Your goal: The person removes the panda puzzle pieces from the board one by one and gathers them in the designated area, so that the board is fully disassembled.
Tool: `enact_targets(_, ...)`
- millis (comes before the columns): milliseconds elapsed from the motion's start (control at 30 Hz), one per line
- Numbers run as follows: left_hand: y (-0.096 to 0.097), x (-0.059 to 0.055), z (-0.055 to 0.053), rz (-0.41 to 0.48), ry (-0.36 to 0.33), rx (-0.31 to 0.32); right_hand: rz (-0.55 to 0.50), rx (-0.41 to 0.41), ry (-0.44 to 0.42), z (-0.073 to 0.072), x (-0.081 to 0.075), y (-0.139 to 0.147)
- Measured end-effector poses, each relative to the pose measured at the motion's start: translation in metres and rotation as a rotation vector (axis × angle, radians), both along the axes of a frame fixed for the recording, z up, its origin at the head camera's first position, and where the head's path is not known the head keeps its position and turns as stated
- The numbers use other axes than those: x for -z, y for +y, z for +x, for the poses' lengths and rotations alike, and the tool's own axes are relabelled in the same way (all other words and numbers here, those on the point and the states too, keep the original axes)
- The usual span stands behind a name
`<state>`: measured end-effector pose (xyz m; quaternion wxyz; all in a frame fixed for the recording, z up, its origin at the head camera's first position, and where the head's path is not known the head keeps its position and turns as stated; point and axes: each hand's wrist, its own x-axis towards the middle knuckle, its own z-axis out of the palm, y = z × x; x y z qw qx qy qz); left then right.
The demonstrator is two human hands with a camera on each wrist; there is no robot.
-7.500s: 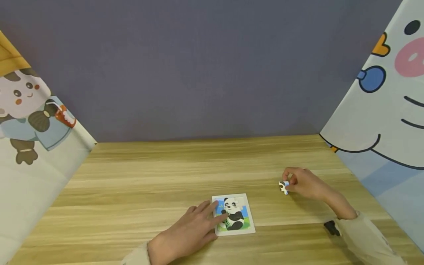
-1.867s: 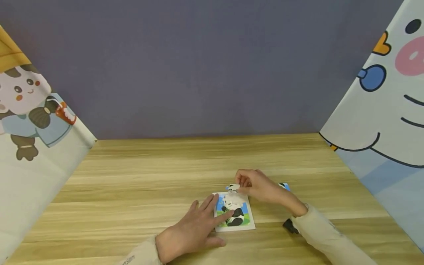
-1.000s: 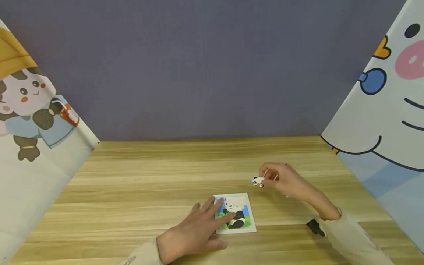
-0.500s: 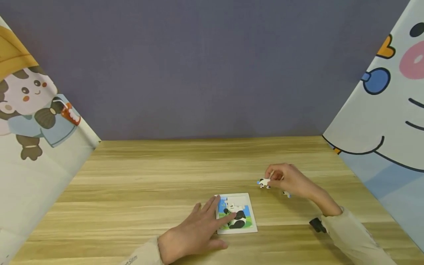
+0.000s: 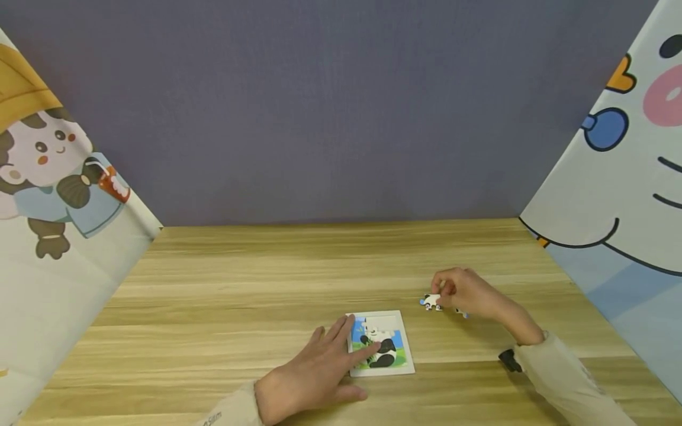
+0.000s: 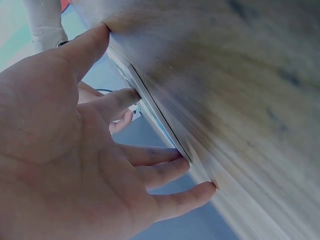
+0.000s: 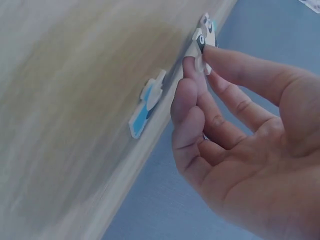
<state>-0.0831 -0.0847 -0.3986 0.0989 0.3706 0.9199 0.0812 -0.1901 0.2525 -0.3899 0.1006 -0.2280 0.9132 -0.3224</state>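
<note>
A panda jigsaw puzzle [image 5: 409, 361] in a white frame lies at the front middle of the table, with a bare pale patch at its upper right. My left hand [image 5: 314, 373] rests on its left side, fingers spread and fairly straight. Between thumb and fingertips my right hand [image 5: 469, 294] pinches a puzzle piece [image 5: 433, 301] showing the panda's eyes, low over the table to the right of the frame. A second puzzle piece [image 7: 145, 110], blue and white, lies on the wood beneath that hand; in the head view the hand partly covers it.
A dark grey panel [image 5: 341, 118] stands along the table's back edge. Cartoon-printed walls [image 5: 629, 195] close both sides. Bare wood table [image 5: 256, 278] stretches left of and behind the puzzle. A small black object [image 5: 510, 360] sits at the right cuff.
My right hand has carried the eye piece from the puzzle's top edge to the right and lowered it. Earlier it held a different-looking piece at the right. The left hand stays on the frame.
</note>
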Motion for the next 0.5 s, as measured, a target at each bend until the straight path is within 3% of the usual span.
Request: enact_targets(500,-0.0002,-0.0004,-0.0011,0.023,-0.02,-0.004,0.081,0.076,0.035,0.0047,0.0001,-0.0048)
